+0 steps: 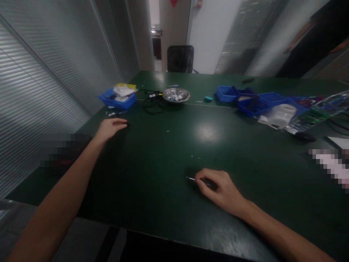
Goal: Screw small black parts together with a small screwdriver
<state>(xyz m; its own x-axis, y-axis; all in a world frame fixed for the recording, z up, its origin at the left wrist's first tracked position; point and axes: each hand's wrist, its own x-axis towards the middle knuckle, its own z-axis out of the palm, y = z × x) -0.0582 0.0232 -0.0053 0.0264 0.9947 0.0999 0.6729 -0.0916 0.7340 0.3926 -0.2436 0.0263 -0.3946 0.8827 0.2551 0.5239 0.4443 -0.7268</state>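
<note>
My left hand (109, 128) is stretched out over the left side of the green table (152, 156). Its thumb and fingers are pinched together at a small dark piece (128, 124), too blurred to name. Nearer to me, my right hand (222, 191) rests low over the table with thumb and forefinger closed on a thin metal-tipped tool (190, 178). The tip points left; the rest of the tool is hidden inside the hand. Several tiny pale bits (195, 157) lie just beyond that hand.
A blue bin (117, 102) and a metal bowl (176, 95) with white bits stand further back, with black cables (152, 105) between them. Several blue trays (226, 94) and a clear plastic bag (319, 112) sit at the right. A person (313, 40) stands behind.
</note>
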